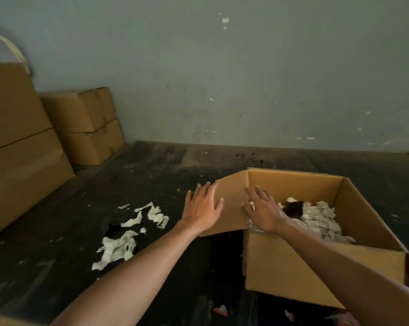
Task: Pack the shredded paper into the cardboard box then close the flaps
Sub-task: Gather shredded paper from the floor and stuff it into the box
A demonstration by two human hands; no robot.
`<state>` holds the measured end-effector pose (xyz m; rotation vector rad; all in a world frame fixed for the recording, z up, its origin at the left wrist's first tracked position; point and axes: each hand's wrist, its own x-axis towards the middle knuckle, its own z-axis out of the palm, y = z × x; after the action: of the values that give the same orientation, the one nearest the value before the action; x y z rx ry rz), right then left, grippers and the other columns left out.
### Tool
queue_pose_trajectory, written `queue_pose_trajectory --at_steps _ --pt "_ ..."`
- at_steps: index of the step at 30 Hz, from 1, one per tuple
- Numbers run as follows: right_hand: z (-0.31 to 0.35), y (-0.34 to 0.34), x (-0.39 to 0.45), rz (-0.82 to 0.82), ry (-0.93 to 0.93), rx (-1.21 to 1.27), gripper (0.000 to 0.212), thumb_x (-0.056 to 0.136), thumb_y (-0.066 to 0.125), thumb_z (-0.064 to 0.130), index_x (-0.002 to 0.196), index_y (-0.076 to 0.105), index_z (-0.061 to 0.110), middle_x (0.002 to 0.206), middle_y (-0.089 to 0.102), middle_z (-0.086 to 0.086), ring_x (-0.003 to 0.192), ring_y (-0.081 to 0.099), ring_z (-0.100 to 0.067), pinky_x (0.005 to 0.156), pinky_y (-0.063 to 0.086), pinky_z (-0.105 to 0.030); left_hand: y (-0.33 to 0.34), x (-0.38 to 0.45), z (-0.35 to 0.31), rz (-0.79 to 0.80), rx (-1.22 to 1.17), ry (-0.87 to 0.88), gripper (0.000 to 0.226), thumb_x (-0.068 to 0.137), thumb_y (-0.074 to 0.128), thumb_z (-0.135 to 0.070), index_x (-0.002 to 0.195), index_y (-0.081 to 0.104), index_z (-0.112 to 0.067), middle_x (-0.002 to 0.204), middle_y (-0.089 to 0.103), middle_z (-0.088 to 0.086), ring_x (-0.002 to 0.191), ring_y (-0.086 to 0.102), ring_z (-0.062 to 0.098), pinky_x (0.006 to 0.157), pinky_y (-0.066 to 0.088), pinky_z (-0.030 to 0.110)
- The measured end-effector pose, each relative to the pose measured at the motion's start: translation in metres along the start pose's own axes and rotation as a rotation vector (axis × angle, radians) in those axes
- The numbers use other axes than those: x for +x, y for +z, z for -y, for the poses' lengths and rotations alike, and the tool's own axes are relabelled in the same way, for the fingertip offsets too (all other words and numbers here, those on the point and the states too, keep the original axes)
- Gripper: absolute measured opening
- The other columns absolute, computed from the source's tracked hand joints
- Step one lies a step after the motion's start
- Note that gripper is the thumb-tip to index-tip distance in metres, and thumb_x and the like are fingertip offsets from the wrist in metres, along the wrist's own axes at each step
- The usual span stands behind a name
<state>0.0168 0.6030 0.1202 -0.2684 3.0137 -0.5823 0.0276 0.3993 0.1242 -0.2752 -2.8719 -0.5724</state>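
An open cardboard box (pixel 316 262) stands on the dark floor (pixel 57 267), in the lower right part of the view. Its opening looks upward. Its long axis seems to run from the near right corner toward the far left corner, away from the person, but the wide lens bends the shape, so this is not certain. The left flap (pixel 231 203) stands out from the left wall of the box and points to the left and a little upward, not folded over the opening.

Inside the box lies shredded paper (pixel 321 220), white and crumpled, mostly in the middle and at the right of the bottom; a dark patch of the bottom shows between the pieces. More loose paper scraps (pixel 118 245) are on the floor to the left of the box, well apart from it, in two small heaps.

The left hand (pixel 202 208) lies flat on the outer side of the left flap, the fingers straight and spread, holding nothing. The right hand (pixel 264 211) is on the other side of the same flap, over the left edge of the opening, also with straight, spread fingers and nothing in it. Whether it touches the flap, I cannot tell.

Against the gray wall (pixel 245 78) at the left stand stacked closed boxes (pixel 88 128), and bigger cartons (pixel 20 147) are nearer to the camera.
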Motion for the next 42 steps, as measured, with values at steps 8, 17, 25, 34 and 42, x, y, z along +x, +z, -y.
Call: queue_pose_trajectory --at_steps 8,17,25,34,42 --pt "0.128 0.120 -0.066 0.050 -0.365 -0.072 0.068 0.099 0.043 0.048 0.156 0.009 0.036 0.166 -0.007 -0.002 0.151 -0.012 -0.021 0.123 0.006 -0.046 -0.005 -0.130 0.150 0.090 0.040 -0.276 0.077 0.095 0.044 -0.056 0.156 0.010 -0.025 0.166 0.007 0.008 0.151 0.006 0.033 0.120 0.016 0.053" --pt "0.109 0.240 -0.110 0.469 -0.016 -0.063 0.096 0.090 0.045 0.066 0.151 -0.022 0.034 0.161 -0.025 -0.012 0.149 -0.019 -0.030 0.120 -0.003 -0.050 0.039 -0.253 0.249 0.416 0.014 -0.693 0.125 0.071 0.052 -0.084 0.152 -0.025 -0.028 0.163 -0.019 0.015 0.149 -0.011 0.042 0.120 0.002 0.056" --pt "0.124 0.265 -0.077 0.346 0.043 -0.076 0.112 0.069 0.031 0.092 0.141 -0.038 0.039 0.150 -0.039 -0.007 0.144 -0.029 -0.028 0.118 -0.012 -0.057 0.055 -0.235 0.282 0.278 0.097 -0.619 0.132 0.063 0.027 -0.097 0.151 -0.026 -0.015 0.162 -0.017 0.021 0.149 -0.015 0.040 0.121 -0.004 0.050" --pt "0.188 0.294 0.041 0.295 -0.092 -0.104 0.112 0.074 0.026 0.090 0.142 -0.039 0.029 0.158 -0.031 -0.008 0.146 -0.027 -0.023 0.118 -0.013 -0.054 0.050 -0.172 0.338 0.312 0.139 -0.479 0.139 0.058 0.024 -0.103 0.150 -0.029 -0.012 0.159 -0.030 0.012 0.147 -0.026 0.030 0.121 -0.009 0.047" --pt "0.216 0.282 0.138 -0.070 -0.134 0.362 0.085 0.084 0.038 0.079 0.153 0.002 0.045 0.166 -0.001 0.000 0.151 -0.005 -0.019 0.119 -0.001 -0.060 0.045 -0.132 0.364 0.298 0.008 -0.383 0.143 0.054 0.048 -0.097 0.145 -0.037 -0.028 0.152 -0.046 0.004 0.142 -0.038 0.027 0.120 -0.010 0.051"
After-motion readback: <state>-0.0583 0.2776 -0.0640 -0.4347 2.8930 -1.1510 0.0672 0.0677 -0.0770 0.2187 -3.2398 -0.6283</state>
